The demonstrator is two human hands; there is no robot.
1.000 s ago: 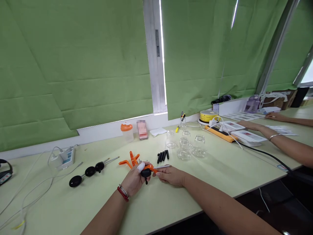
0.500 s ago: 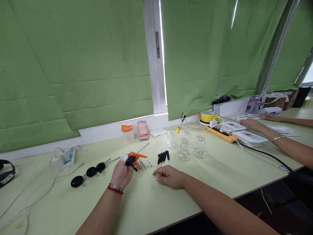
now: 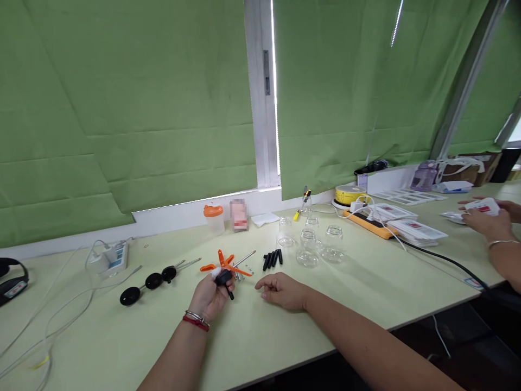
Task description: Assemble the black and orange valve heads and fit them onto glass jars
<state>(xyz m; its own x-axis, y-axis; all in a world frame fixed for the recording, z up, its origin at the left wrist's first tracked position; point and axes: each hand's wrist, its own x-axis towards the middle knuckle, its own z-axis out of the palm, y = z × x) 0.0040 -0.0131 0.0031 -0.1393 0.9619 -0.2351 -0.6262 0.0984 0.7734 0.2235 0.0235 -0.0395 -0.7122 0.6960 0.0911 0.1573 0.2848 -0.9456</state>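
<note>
My left hand is closed round a small tool with a black knob, an orange piece and a thin metal rod that points up and to the right. Just behind it several orange parts and short metal pins lie on the pale green table. My right hand rests on the table a little to the right, fingers loosely curled, holding nothing. Several short black sticks lie beyond it.
Two black-knobbed rods lie to the left, near a white power strip with cables. Several clear glass jars stand behind. A co-worker's hands hold a white card at far right, by stacked packs and a yellow power strip.
My right hand let go of the tool and settled on the table. My left hand carried the tool left and tilted its rod upward. The co-worker picked up a card.
</note>
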